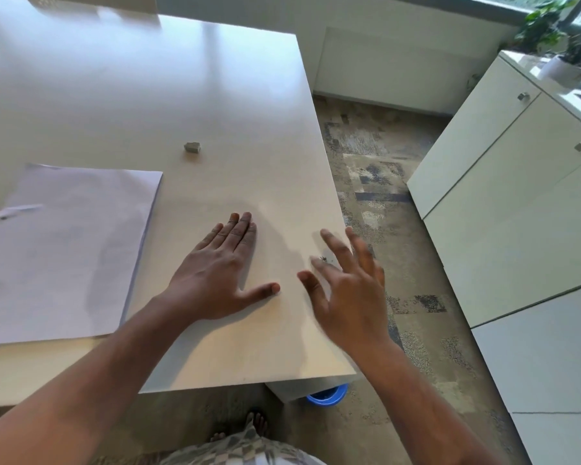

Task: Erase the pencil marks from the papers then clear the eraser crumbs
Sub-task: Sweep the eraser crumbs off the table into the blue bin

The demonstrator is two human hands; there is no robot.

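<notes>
White laminate table (148, 95) fills the upper left and centre of the view. A stack of papers (61, 253) lies on it at 9 o'clock, with a blurred, pen-like object (17, 211) resting on its left part; what it is cannot be told. A small grey eraser (192, 147) sits on the bare table at 11 o'clock from the hands, well apart from the papers and from both hands.

Left hand (222, 273): palm down, flat on the table, fingers straight and together, thumb spread to the right. It holds nothing.

Right hand (346, 286): at 3 o'clock from the left hand, near the table's right edge, fingers spread and loosely bent, motion-blurred. It holds nothing; whether it touches the surface cannot be told. A small dark cluster of crumbs (324, 259) lies on the table just beside its fingers.

A blue bowl (326, 396) shows under the table's near corner at 5 o'clock. White cabinets (517, 196) stand at 3 o'clock, with potted plants (550, 38) at 1 o'clock. Patterned carpet (383, 182) covers the floor.
</notes>
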